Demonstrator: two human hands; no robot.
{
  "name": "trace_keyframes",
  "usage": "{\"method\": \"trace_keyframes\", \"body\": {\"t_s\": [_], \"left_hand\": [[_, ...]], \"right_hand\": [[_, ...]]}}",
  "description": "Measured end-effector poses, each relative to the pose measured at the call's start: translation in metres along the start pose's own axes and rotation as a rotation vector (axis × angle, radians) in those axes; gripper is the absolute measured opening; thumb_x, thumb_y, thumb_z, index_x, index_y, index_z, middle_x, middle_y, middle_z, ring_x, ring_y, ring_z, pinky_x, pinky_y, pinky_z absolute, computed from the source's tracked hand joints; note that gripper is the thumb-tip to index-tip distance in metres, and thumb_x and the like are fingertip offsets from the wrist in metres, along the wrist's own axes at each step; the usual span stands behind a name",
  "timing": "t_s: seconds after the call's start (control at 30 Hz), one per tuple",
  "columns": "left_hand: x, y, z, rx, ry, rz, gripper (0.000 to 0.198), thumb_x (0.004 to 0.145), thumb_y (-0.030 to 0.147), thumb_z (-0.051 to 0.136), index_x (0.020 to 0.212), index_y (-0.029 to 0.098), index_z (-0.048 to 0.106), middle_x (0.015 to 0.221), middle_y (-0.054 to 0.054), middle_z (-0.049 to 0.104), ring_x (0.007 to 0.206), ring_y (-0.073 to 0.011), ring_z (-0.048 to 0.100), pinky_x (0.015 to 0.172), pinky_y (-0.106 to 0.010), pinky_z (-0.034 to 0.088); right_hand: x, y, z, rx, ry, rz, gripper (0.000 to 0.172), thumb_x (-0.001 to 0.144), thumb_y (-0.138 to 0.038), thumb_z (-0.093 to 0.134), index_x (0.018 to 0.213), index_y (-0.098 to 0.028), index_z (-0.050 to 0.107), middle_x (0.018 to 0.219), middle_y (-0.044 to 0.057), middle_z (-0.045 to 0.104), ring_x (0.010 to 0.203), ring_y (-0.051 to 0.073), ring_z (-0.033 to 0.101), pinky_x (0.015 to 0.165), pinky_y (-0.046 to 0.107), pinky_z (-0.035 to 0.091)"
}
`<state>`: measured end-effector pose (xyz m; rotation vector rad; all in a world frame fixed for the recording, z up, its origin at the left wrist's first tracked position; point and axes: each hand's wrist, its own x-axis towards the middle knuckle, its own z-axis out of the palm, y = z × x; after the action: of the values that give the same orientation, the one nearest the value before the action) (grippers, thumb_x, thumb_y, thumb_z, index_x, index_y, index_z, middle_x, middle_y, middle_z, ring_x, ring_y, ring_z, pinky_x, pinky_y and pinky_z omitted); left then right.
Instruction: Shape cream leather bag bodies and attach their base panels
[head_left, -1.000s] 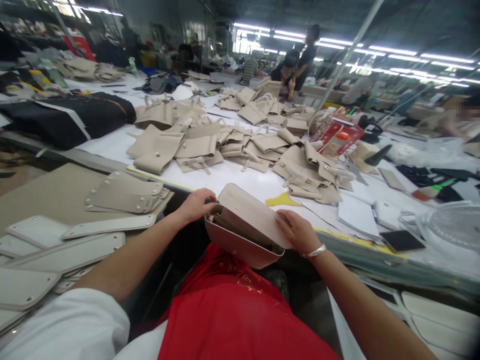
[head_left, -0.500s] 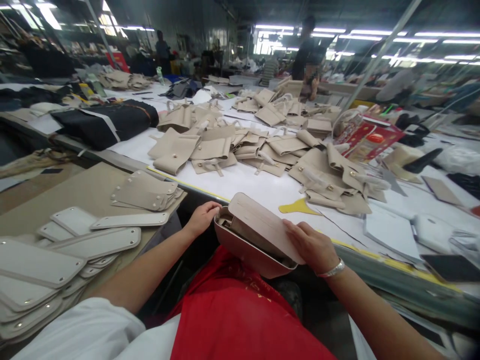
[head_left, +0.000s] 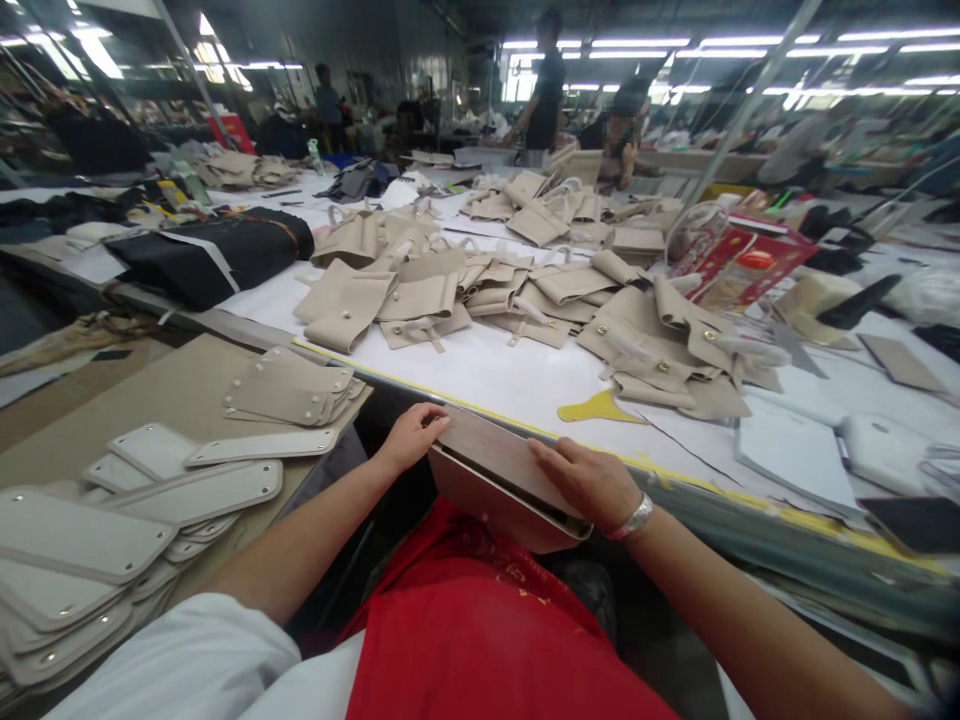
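Observation:
A beige-pink handbag [head_left: 501, 500] with a stiff flap [head_left: 491, 440] is held just above my lap, in front of the table edge. The flap lies low over the bag's opening, with a dark gap along its front. My left hand [head_left: 415, 436] pinches the bag's upper left corner, fingers closed. Across the right end of the flap lies my right hand [head_left: 592, 487], gripping that end with its fingers extended over the top; its thumb is hidden.
Left of me, white snap-studded strips [head_left: 75, 535] and beige studded pieces [head_left: 292, 388] lie on a board. Beige bag parts [head_left: 495, 290] are heaped on the white table. A yellow template [head_left: 600, 408] lies near its edge. People [head_left: 546, 95] stand far back.
The flap has come down from a raised, tilted position, narrowing the opening. My right hand has moved left along it. My left hand has stayed at the corner.

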<state>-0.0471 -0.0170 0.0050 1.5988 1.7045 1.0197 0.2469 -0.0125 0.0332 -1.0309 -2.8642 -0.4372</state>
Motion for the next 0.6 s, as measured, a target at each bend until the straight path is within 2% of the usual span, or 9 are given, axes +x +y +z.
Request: {"method": "trace_keyframes", "body": {"t_s": [0.13,0.3,0.43,0.6], "left_hand": [[-0.001,-0.002,0.000,0.024,-0.033,0.024,0.017,0.070,0.020,0.055,0.085,0.016,0.061,0.105,-0.007,0.059,0.100,-0.0189,0.054,0.084,-0.030,0.045],[-0.001,-0.012,-0.001,0.112,-0.036,0.048,0.033,0.059,0.003,0.048,0.088,0.016,0.058,0.105,-0.006,0.058,0.101,-0.0174,0.054,0.093,-0.032,0.040],[0.000,-0.015,0.002,0.187,-0.047,0.072,0.038,0.057,0.000,0.043,0.088,0.017,0.057,0.107,-0.006,0.057,0.102,-0.0176,0.053,0.093,-0.033,0.042],[0.008,-0.014,0.006,0.312,-0.069,0.194,0.041,0.058,-0.002,0.040,0.089,0.016,0.059,0.116,-0.008,0.054,0.112,-0.0187,0.048,0.101,-0.034,0.035]], "right_hand": [[-0.010,0.001,0.008,0.122,-0.023,0.055,0.039,0.093,-0.033,0.029,0.125,-0.023,0.049,0.080,0.003,0.059,0.059,0.012,0.052,0.050,0.025,0.026],[0.008,-0.002,0.002,0.201,-0.204,0.035,0.038,0.092,-0.033,0.033,0.126,-0.023,0.048,0.090,0.006,0.064,0.064,0.014,0.057,0.052,0.024,0.030],[0.023,-0.005,-0.013,0.197,-0.314,0.003,0.040,0.092,-0.033,0.032,0.127,-0.022,0.046,0.092,0.007,0.065,0.068,0.018,0.060,0.053,0.026,0.033],[0.022,-0.012,-0.019,0.199,-0.393,-0.007,0.037,0.091,-0.033,0.032,0.119,-0.019,0.050,0.088,0.008,0.065,0.068,0.021,0.062,0.053,0.027,0.037]]}}
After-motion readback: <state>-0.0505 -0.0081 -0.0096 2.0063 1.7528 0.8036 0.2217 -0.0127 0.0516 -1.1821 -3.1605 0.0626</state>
